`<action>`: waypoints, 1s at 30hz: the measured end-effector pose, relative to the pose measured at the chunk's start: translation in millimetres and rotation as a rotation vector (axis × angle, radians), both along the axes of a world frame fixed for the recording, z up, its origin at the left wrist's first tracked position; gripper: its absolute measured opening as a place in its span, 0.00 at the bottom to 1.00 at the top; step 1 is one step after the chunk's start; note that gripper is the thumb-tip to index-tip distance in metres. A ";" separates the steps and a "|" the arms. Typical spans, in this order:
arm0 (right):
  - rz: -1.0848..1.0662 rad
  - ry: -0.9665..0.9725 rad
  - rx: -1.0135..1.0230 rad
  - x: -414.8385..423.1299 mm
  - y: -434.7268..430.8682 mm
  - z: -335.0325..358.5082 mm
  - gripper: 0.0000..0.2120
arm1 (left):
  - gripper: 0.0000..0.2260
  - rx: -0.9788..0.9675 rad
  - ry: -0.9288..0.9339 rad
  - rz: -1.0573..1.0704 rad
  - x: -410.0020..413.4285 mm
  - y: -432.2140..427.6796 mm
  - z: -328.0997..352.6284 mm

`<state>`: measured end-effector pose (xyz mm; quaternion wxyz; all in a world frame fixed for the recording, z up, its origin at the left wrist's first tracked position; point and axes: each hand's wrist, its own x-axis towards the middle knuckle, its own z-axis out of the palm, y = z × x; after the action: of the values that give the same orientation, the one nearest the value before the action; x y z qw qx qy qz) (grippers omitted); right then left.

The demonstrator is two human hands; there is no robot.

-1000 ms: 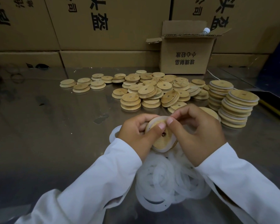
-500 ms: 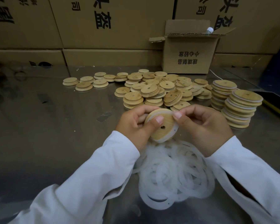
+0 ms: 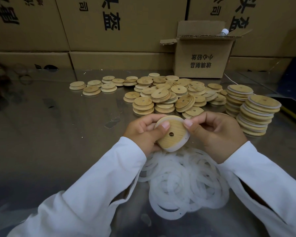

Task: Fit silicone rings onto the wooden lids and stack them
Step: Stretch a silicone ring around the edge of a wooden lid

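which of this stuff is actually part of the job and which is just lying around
In the job: wooden lid gripped by left hand; silicone ring on it, pinched by right hand; loose rings; unfitted lids; finished stacks.
Lying about: small open box; bottle sticking out of it; big cartons; white cable.
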<state>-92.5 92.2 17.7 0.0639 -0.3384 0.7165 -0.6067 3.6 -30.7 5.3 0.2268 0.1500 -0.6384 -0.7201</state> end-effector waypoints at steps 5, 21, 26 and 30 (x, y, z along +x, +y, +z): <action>0.023 -0.005 -0.001 -0.5 0.5 1.0 0.05 | 0.07 0.011 0.005 0.001 0.3 -2.5 -1.2; -0.122 0.051 -0.165 14.2 -3.7 -8.5 0.11 | 0.07 -0.045 0.038 0.108 -0.3 10.9 -0.5; -0.172 0.122 -0.120 9.6 -1.3 -9.5 0.05 | 0.10 -0.020 0.087 0.077 -1.3 9.9 0.3; -0.178 0.230 -0.048 5.7 0.1 -12.0 0.05 | 0.12 -0.085 0.039 0.007 -1.4 6.9 -2.9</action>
<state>-86.8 92.3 5.6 -0.0809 -0.3422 0.7315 -0.5842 2.2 -23.8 2.4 0.2478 0.1286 -0.6632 -0.6945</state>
